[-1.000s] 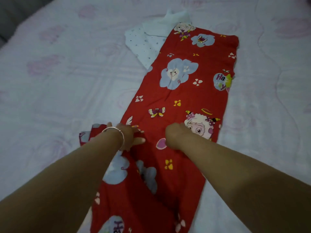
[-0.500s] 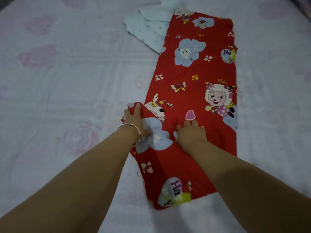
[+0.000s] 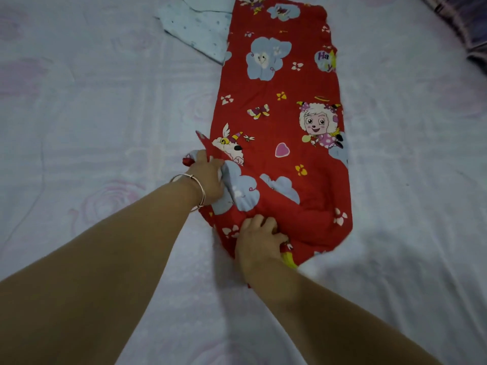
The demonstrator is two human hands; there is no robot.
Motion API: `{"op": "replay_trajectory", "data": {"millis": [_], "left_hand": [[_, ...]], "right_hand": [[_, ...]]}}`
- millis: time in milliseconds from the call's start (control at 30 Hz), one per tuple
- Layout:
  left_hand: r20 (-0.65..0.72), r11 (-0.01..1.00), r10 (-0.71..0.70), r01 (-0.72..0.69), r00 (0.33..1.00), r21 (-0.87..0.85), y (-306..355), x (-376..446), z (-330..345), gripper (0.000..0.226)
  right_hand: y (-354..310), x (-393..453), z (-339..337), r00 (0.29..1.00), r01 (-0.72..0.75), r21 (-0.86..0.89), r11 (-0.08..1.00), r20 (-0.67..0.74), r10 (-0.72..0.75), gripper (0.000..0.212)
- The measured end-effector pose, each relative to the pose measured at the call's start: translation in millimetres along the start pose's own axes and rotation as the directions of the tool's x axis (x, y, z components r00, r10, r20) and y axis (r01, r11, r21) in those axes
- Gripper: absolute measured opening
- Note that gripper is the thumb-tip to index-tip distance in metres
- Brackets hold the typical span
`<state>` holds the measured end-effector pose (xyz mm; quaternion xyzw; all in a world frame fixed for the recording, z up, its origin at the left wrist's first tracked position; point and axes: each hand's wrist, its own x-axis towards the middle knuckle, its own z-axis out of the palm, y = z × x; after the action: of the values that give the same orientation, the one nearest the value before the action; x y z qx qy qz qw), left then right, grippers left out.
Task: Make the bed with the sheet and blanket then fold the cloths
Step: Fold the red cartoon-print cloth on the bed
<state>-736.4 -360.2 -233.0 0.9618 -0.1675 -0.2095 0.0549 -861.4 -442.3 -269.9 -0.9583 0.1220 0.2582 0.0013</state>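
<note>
A long red cloth (image 3: pixel 284 122) printed with cartoon sheep and blue flowers lies lengthwise on the bed, folded into a narrow strip. My left hand (image 3: pixel 208 177), with a silver bangle on the wrist, grips the cloth's left edge where it bunches up. Lower down, my right hand (image 3: pixel 259 235) grips the near end of the cloth, fingers curled into the bunched fabric. A pale blue dotted cloth (image 3: pixel 200 30) lies folded at the top, partly under the red cloth's far left corner.
The bed is covered by a white sheet with pink roses (image 3: pixel 105 106), which spreads on all sides of the cloths. A dark striped fabric (image 3: pixel 466 30) shows at the top right corner.
The near end of the red cloth has been drawn up the bed and gathered. My right hand has moved from the cloth's middle down to its near end; my left still holds the left edge.
</note>
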Motion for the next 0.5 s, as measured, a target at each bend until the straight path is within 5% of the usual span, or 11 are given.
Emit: {"op": "replay_trajectory", "data": {"millis": [133, 233, 333, 433, 500], "left_hand": [[0.086, 0.911, 0.019, -0.053, 0.996, 0.408, 0.7, -13.7, 0.2, 0.089], [0.002, 0.860, 0.079, -0.069, 0.997, 0.506, 14.0, -27.5, -8.3, 0.049], [0.002, 0.749, 0.226, -0.175, 0.974, 0.639, 29.8, -46.0, -12.2, 0.034], [0.249, 0.656, 0.255, -0.356, 0.934, 0.665, 52.3, -67.5, -12.6, 0.043], [0.502, 0.647, 0.127, -0.455, 0.856, 0.612, 67.0, -77.6, -3.1, 0.067]], "right_hand": [[29.0, 7.1, -25.8, 0.970, 0.239, -0.046, 0.970, -0.030, -0.241, 0.023], [57.0, 18.8, -46.5, 0.892, 0.401, 0.000, 0.916, 0.227, -0.391, 0.028], [65.7, 12.8, -65.6, 0.748, 0.582, -0.206, 0.787, 0.514, -0.419, 0.006], [76.1, 3.8, -75.1, 0.657, 0.678, -0.345, 0.649, 0.680, -0.326, 0.027], [85.5, -1.7, -72.6, 0.611, 0.727, -0.373, 0.577, 0.734, -0.296, 0.037]]}}
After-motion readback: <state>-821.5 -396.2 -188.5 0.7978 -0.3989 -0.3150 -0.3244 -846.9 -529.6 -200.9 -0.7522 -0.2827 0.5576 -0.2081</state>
